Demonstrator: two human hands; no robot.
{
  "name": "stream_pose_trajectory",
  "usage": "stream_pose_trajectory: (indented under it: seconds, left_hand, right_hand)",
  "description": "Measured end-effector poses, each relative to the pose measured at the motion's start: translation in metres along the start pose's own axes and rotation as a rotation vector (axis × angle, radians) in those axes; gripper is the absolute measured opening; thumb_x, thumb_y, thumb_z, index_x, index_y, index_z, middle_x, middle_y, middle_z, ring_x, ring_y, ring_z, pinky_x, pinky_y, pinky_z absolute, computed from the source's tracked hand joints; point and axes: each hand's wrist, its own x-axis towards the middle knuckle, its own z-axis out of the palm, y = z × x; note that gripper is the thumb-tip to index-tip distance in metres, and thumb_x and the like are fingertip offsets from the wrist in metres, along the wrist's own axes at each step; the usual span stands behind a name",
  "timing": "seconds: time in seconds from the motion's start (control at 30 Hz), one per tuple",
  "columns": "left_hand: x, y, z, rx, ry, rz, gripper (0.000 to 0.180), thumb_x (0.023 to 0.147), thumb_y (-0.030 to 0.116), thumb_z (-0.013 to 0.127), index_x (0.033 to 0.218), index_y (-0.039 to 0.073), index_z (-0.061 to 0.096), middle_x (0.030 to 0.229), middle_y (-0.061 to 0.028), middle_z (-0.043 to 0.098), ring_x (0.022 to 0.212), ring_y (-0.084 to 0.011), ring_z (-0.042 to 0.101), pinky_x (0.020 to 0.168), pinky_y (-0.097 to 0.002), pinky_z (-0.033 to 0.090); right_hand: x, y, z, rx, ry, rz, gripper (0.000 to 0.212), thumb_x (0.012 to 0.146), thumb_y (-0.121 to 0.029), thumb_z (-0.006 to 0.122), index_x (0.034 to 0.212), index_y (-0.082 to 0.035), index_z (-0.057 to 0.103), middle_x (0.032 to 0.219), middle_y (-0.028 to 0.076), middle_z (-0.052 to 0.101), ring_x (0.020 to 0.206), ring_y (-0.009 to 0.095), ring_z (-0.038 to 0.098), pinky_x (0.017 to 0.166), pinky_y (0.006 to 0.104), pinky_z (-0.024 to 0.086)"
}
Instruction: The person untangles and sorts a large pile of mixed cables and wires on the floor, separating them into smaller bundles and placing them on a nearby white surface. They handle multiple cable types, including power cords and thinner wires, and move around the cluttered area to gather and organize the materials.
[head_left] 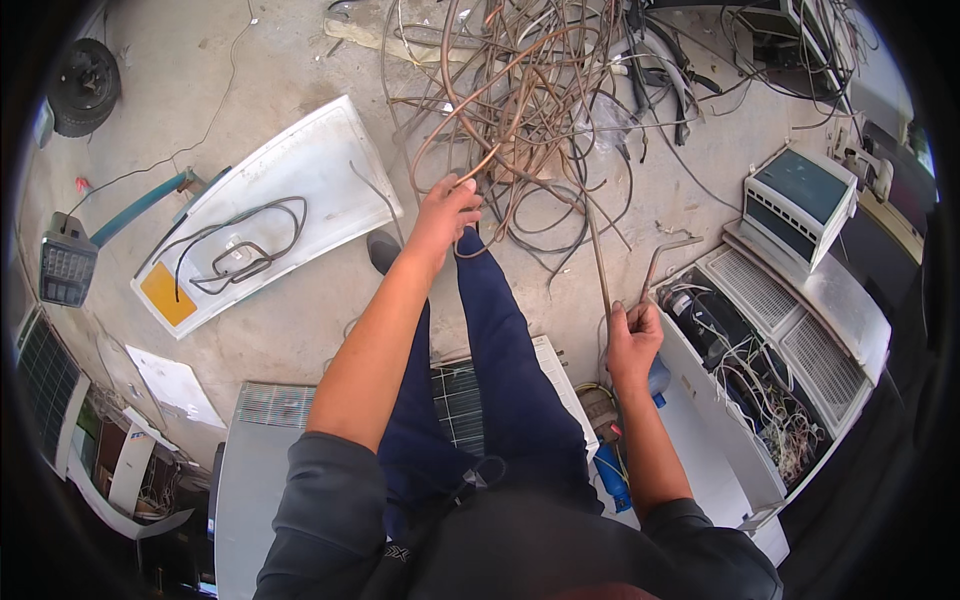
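Ahead of me lies a big tangle of bent copper tubes [530, 110], brown and coppery, mixed with darker lines. My left hand [447, 210] reaches to its near edge, fingers closed around a copper-coloured tube [483, 163]. To the right, my right hand [634, 340] is closed on a thin copper tube [598, 255] that runs up into the pile. A short hooked tube end [665, 247] rises from the same fist; whether it belongs to the same tube is hidden by my fingers.
A white panel [330, 150] with a coiled dark cord lies left. At right stands an opened white casing [720, 420] full of wires, beside a white box-shaped unit [800, 200]. A lamp head [68, 262] and a wheel [84, 88] are far left. Clear plastic [605, 125] lies by the tangle.
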Motion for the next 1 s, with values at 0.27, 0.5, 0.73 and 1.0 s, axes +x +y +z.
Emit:
stream_pose_trajectory:
  seconds: [0.27,0.5,0.73,1.0]
  left_hand:
    - [0.076,0.007,0.0,0.972,0.826,0.904,0.074,0.087,0.031,0.074,0.148,0.001,0.047,0.116,-0.0192,0.068,0.1,-0.0332,0.065,0.092,-0.0431,0.053]
    - [0.11,0.039,0.005,0.578,0.245,0.362,0.041,0.094,0.036,0.068,0.116,0.002,0.073,0.098,-0.0193,0.074,0.09,-0.035,0.07,0.081,-0.0428,0.052]
    - [-0.04,-0.002,0.058,0.5,0.28,0.448,0.031,0.1,0.027,0.061,0.106,0.0,0.074,0.087,-0.0235,0.071,0.082,-0.0421,0.067,0.076,-0.0465,0.051]
    - [-0.18,-0.073,-0.06,0.031,0.28,0.441,0.034,0.108,0.028,0.058,0.098,-0.003,0.067,0.071,0.0011,0.05,0.068,-0.0067,0.044,0.06,-0.0269,0.039]
  right_hand:
    - [0.062,0.166,-0.004,-0.483,0.016,0.231,0.031,0.088,-0.021,0.073,0.076,0.0,0.053,0.065,0.018,0.059,0.061,0.035,0.056,0.066,0.0466,0.049]
    - [0.11,0.152,0.076,-0.33,-0.17,0.096,0.054,0.096,-0.045,0.067,0.122,0.003,0.066,0.123,0.025,0.067,0.112,0.039,0.066,0.093,0.0475,0.053]
    - [0.147,-0.079,0.123,0.81,-0.511,0.517,0.077,0.105,-0.065,0.039,0.141,0.002,0.049,0.121,0.016,0.062,0.091,0.019,0.063,0.076,0.0293,0.051]
    - [-0.042,-0.164,0.107,0.447,-0.852,0.019,0.063,0.11,-0.054,0.035,0.127,0.002,0.06,0.092,0.004,0.049,0.067,0.005,0.042,0.048,0.0217,0.027]
